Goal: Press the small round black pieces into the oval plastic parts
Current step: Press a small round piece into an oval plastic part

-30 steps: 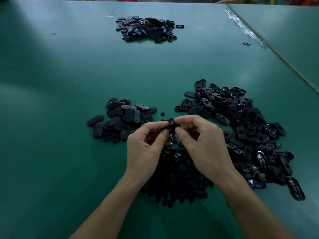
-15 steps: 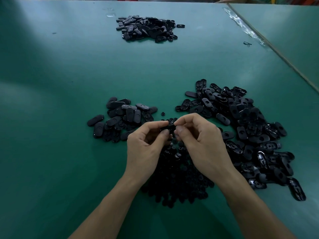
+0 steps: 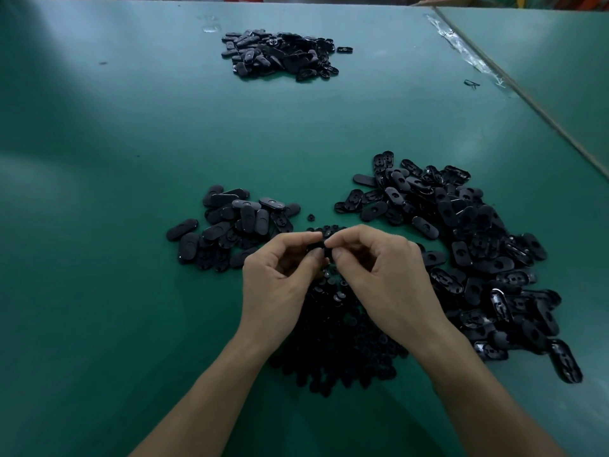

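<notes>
My left hand (image 3: 280,278) and my right hand (image 3: 382,275) meet fingertip to fingertip above the table, both pinching one black oval part (image 3: 324,249) that is mostly hidden between them. Whether a round piece sits in it I cannot tell. Under my hands lies a heap of small round black pieces (image 3: 336,341). A large heap of oval plastic parts (image 3: 468,252) spreads to the right. A smaller group of oval parts (image 3: 230,225) lies to the left.
A third heap of black parts (image 3: 283,56) sits far back on the green table (image 3: 99,225). One loose round piece (image 3: 311,218) lies between the two near heaps. A taped seam and table edge (image 3: 527,103) run diagonally at the right.
My fingertips have drawn closer together around the oval part, and less of it shows. Both hands stay in the same spot.
</notes>
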Available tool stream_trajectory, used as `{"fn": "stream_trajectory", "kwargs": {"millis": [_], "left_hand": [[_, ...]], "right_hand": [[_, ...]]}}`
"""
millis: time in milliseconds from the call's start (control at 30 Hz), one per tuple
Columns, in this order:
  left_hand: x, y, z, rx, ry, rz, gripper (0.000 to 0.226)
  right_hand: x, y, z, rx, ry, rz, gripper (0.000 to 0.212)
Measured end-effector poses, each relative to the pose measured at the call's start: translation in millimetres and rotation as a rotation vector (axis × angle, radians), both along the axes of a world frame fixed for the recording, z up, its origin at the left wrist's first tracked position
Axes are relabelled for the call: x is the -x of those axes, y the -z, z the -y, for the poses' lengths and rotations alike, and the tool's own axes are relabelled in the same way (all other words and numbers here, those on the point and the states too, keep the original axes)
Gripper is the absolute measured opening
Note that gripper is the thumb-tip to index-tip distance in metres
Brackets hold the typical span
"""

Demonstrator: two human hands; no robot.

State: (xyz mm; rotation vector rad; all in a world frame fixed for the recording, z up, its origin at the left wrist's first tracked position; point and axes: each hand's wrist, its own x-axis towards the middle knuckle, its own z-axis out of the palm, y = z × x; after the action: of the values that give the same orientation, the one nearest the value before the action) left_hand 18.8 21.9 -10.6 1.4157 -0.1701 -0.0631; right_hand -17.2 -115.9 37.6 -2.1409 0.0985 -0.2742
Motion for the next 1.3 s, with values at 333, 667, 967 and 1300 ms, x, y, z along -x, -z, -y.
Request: {"fn": "stream_trajectory", "kwargs": {"millis": [333, 667, 967, 1300], "left_hand": [[0.5, 0.9, -0.8, -0.006, 0.02, 0.016, 0.025], [0.6, 3.3, -1.4, -0.055, 0.04, 0.017, 0.022], [-0.7, 4.8, -1.4, -0.063, 0.055, 0.018, 0.024], [-1.1, 4.2, -0.8, -0.095, 0.064, 0.035, 0.026]], "right_hand": [[0.2, 1.3, -0.4, 0.046, 0.013, -0.046, 0.013], [-0.3, 1.1, -2.8, 0.1, 0.042, -0.033, 0.012], [-1.2, 0.0, -2.8, 0.083, 0.033, -0.066, 0.014], [-1.4, 3.1, -4.9, 0.086, 0.054, -0.032, 0.015]]}}
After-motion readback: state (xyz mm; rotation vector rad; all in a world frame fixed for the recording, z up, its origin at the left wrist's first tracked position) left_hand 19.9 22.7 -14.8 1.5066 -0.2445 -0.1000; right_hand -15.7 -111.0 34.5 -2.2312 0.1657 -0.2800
